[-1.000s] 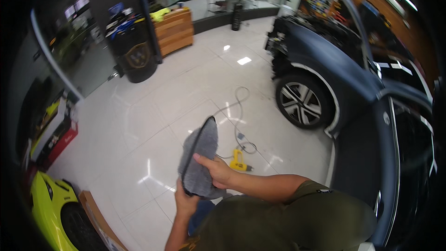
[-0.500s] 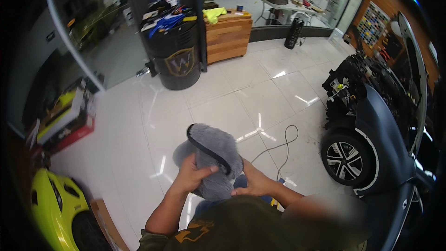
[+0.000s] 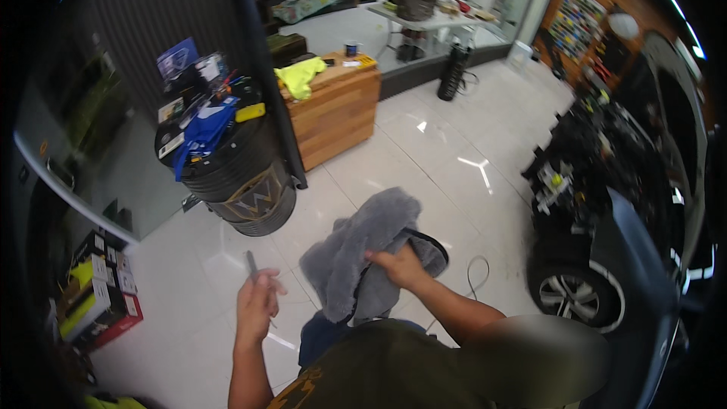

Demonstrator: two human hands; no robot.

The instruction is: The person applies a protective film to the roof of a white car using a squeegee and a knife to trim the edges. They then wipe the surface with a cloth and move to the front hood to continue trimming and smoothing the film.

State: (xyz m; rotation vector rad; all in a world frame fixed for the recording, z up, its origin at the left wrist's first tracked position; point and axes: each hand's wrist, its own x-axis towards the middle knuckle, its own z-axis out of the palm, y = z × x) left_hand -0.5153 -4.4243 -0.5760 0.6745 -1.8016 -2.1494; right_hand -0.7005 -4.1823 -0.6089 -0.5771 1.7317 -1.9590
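Observation:
My right hand (image 3: 399,263) grips a plush grey microfiber towel (image 3: 356,257) with dark edging, its fingers partly hidden by the cloth. The towel hangs in loose folds in front of my body. Off to its left, apart from the cloth, is my left hand (image 3: 261,297), with its fingers curled. From the top of that hand sticks out a slim grey rod-like thing (image 3: 251,261), too blurred to name.
A black drum (image 3: 250,204) topped with tools and a blue cloth stands ahead left, beside a wooden cabinet (image 3: 341,117) with a yellow cloth. At right is a car with exposed front parts and a wheel (image 3: 572,295). A cable (image 3: 477,276) lies on the tiled floor.
My left hand has let go of the towel and moved left, with a slim thing now showing in it. The towel is more unfolded in my right hand. The view has turned.

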